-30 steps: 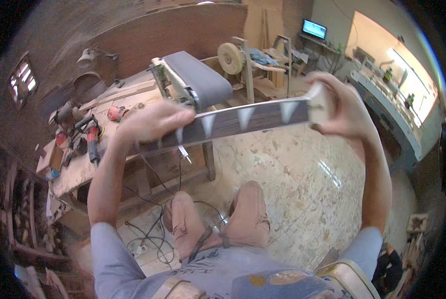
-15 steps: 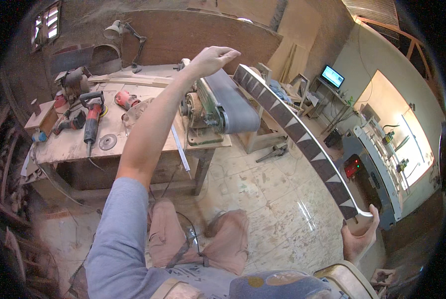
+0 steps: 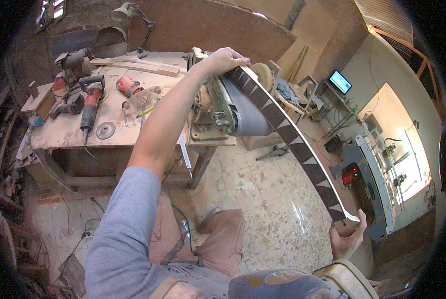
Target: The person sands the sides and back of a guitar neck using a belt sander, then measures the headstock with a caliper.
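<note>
A long guitar neck (image 3: 288,135), with a dark fretboard, pale triangular inlays and a white edge, slants from the far middle toward the near right. My left hand (image 3: 225,61) is closed over its far end, fingers bent across the tip. At the near end my right hand (image 3: 346,242) grips it, thumb on one side and fingers on the other. Under and beside the far part of the neck runs the grey belt of a belt sander (image 3: 250,118). Whether the neck touches that belt I cannot tell.
The wooden workbench (image 3: 63,137) at left carries an angle polisher (image 3: 90,107), a cordless drill (image 3: 67,106), a metal disc (image 3: 106,130) and wood strips (image 3: 138,67). A lamp (image 3: 143,30) stands behind. At right are a grey machine (image 3: 370,184) and a lit screen (image 3: 340,81).
My left hand has come down onto the far end of the neck and closed on it. The neck has shifted slightly left, its far end now over the sander. My right hand keeps its grip.
</note>
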Action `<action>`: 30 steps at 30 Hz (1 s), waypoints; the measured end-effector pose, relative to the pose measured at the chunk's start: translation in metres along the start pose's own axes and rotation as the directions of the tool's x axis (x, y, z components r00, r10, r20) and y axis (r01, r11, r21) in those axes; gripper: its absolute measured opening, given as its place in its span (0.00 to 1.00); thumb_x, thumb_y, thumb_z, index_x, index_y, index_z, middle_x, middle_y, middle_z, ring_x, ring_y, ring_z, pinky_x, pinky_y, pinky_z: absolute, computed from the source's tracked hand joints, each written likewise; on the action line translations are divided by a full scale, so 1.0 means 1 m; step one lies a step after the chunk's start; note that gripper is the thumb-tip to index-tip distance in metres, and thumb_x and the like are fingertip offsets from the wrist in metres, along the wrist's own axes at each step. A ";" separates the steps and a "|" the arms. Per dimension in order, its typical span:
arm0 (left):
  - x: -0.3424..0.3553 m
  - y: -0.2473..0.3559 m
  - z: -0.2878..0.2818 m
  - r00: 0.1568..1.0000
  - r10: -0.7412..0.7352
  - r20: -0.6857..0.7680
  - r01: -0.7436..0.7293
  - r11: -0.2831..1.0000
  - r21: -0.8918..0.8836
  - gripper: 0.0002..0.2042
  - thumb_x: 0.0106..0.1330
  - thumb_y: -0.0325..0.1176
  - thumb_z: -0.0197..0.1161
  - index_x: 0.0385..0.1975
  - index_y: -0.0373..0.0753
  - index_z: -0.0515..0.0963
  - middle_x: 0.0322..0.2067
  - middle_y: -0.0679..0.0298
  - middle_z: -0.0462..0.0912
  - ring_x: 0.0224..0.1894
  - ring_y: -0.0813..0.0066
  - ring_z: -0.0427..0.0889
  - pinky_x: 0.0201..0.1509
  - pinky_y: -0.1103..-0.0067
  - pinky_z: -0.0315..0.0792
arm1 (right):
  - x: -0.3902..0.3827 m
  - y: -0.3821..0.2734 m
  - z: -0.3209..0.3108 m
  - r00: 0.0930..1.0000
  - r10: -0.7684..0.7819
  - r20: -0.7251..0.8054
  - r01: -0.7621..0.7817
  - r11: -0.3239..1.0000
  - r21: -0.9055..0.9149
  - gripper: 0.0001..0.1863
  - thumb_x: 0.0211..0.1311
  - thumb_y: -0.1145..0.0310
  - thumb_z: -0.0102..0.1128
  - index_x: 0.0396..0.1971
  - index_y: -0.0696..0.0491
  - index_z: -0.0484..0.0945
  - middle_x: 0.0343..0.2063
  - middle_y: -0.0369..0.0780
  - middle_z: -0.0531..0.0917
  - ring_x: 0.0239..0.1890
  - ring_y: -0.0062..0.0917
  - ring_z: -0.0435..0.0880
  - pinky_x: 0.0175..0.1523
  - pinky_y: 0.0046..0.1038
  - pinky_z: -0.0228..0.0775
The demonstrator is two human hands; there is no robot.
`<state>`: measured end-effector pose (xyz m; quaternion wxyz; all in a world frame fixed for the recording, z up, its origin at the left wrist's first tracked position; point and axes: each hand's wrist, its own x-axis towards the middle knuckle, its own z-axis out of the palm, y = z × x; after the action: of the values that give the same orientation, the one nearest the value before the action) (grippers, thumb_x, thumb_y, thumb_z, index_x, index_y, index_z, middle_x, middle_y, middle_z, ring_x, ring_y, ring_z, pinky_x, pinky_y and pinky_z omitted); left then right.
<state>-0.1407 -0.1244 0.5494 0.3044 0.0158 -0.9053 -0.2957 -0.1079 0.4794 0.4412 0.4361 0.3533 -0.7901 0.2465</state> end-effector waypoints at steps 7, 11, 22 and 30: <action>0.014 -0.016 -0.004 0.999 0.031 0.009 -0.031 0.998 0.050 0.21 0.71 0.55 0.58 0.48 0.46 0.87 0.48 0.59 0.88 0.53 0.62 0.84 0.61 0.70 0.73 | 0.036 0.002 0.013 0.999 -0.009 0.031 0.010 0.999 -0.039 0.46 0.40 0.76 0.70 0.66 0.49 0.65 0.38 0.46 0.84 0.39 0.37 0.86 0.45 0.35 0.78; 0.016 -0.015 -0.002 0.999 0.043 -0.010 -0.043 0.998 0.044 0.21 0.71 0.55 0.58 0.49 0.46 0.86 0.48 0.59 0.87 0.54 0.61 0.83 0.62 0.70 0.73 | 0.036 0.025 0.017 0.991 0.090 0.096 -0.083 0.994 -0.072 0.46 0.40 0.77 0.70 0.66 0.48 0.65 0.36 0.44 0.84 0.36 0.36 0.86 0.44 0.34 0.78; 0.022 -0.021 -0.004 1.000 -0.003 -0.024 0.005 0.995 0.097 0.19 0.70 0.52 0.61 0.49 0.46 0.86 0.46 0.61 0.88 0.50 0.64 0.85 0.58 0.71 0.75 | 0.047 0.045 0.035 0.984 0.133 0.115 -0.129 0.991 -0.043 0.46 0.41 0.74 0.73 0.66 0.48 0.65 0.33 0.42 0.84 0.33 0.33 0.86 0.42 0.34 0.78; 0.023 -0.025 -0.005 0.997 -0.072 -0.014 0.073 0.995 0.065 0.19 0.66 0.53 0.63 0.49 0.50 0.87 0.48 0.57 0.87 0.50 0.61 0.85 0.58 0.68 0.75 | 0.062 0.059 0.052 0.995 0.020 0.095 -0.015 0.998 -0.055 0.46 0.44 0.72 0.73 0.68 0.47 0.62 0.36 0.44 0.85 0.39 0.40 0.87 0.46 0.37 0.79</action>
<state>-0.1602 -0.1529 0.5515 0.2981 0.0604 -0.9116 -0.2767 -0.2026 0.4590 0.4639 0.4052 0.3458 -0.8194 0.2117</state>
